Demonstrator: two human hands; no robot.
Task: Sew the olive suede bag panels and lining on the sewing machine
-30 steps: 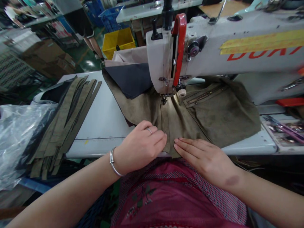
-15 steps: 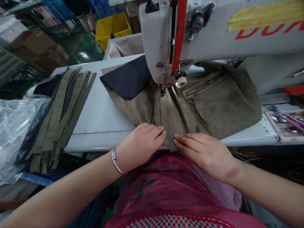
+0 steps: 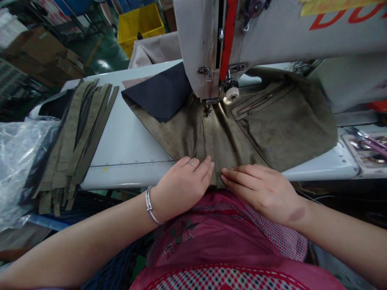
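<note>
An olive-brown garment panel [image 3: 181,137] with a narrow stitched strip [image 3: 209,139] down its middle lies under the presser foot [image 3: 207,110] of a sewing machine [image 3: 196,48]. My left hand [image 3: 187,181] rests on the panel by the strip's near end, its fingers slightly bent and laid on the material. Just right of the strip, my right hand [image 3: 260,189] lies flat on the panel, fingers together. Both thumbs are hidden. A metal zipper [image 3: 256,105] is set into the panel's right part. Dark blue fabric [image 3: 160,94] lies folded over its far left.
Olive strips [image 3: 81,141] hang over the left end of the white table [image 3: 111,141], beside clear plastic [image 3: 24,169]. A tray [image 3: 370,149] of small metal parts and tweezers sits at the right. Behind stand a yellow crate [image 3: 140,26] and cardboard boxes [image 3: 45,50].
My left fingers have straightened and slid slightly up along the strip. My right hand stays nearly in place on the panel. The view has shifted a little.
</note>
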